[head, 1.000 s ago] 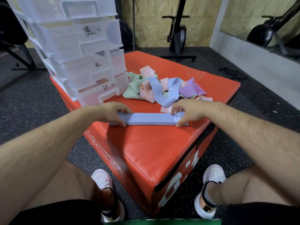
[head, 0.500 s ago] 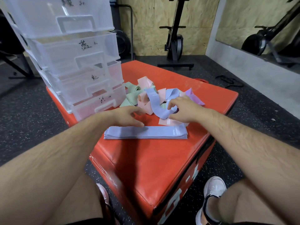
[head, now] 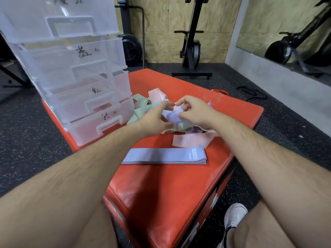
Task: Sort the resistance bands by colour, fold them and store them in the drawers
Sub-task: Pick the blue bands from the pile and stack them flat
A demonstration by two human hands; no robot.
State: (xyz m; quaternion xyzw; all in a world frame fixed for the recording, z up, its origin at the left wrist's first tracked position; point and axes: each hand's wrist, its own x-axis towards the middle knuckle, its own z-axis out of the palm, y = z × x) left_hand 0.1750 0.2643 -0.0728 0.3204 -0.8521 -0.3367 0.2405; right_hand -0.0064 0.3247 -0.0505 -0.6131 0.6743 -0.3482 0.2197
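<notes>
A flat stack of folded blue bands (head: 164,156) lies on the red padded box (head: 172,190) in front of me. Behind it is a tangled pile of green (head: 141,110), pink (head: 189,140) and purple bands. Above that pile both hands hold a loose blue band (head: 172,117): my left hand (head: 154,119) grips its left part and my right hand (head: 194,111) pinches its right part. A clear plastic drawer tower (head: 77,74) with handwritten labels stands at the left of the box, all drawers pushed in.
The red box ends in a front edge close to my knees and a right edge near my right forearm. Black rubber flooring surrounds it. Exercise machines stand at the back wall (head: 191,51) and a mirror is at the right.
Both hands left the folded blue stack, reached back into the pile and lifted a loose blue band from it. The stack stays where it was laid.
</notes>
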